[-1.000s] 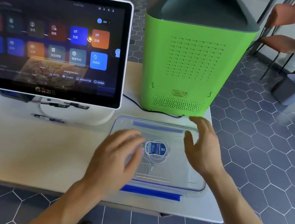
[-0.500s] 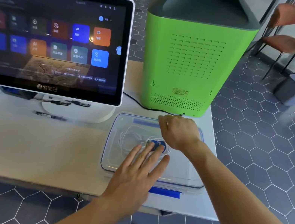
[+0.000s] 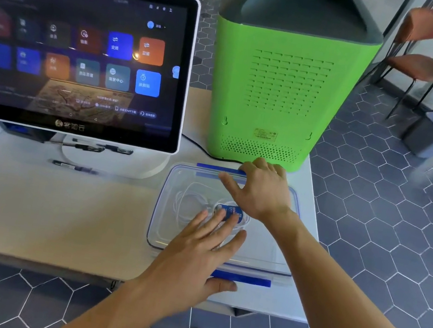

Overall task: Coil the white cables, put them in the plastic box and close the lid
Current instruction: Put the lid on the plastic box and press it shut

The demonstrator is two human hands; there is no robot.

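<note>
Since half-second back: right hand [image 3: 260, 189] reaching to far blue latch [image 3: 220, 168], fingers curling over it. Left hand [image 3: 193, 258] pressing flat, splayed, gripping nothing, on clear lid [image 3: 261, 247]; white cables [image 3: 191, 202] coiled inside plastic box [image 3: 153, 228] on counter [image 3: 41, 214]. Pressing evenly, snapping far latch, then near latch [image 3: 242, 278].

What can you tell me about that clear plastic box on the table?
The plastic box is shallow, rectangular and see-through, with blue latch flaps at its far and near edges. Its lid is on. White cables lie coiled inside. The left hand presses flat on the lid; the right hand grips the far flap.
</note>
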